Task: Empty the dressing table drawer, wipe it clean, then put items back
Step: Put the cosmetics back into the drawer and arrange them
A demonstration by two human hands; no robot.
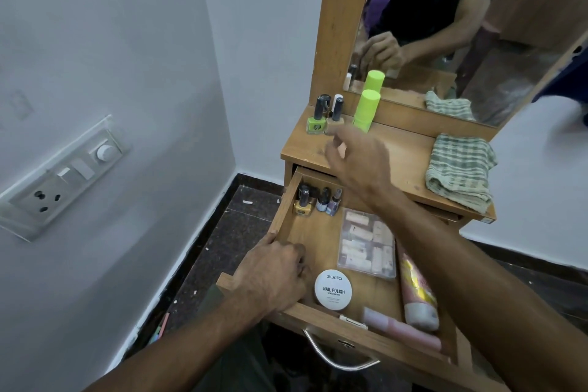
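Two bare forearms reached in from the bottom of the frame, with no sleeves, watch, rings or bracelets showing on them. The left hand (273, 277) and the right hand (359, 159) were both uncovered, without gloves, and the knuckles and tendons stood out clearly on their backs. Between the forearms, low in the frame, a patch of dark olive-green clothing showed. The mirror's reflection showed a dark short-sleeved top, its sleeve ending above the elbow, and a bare forearm below it.
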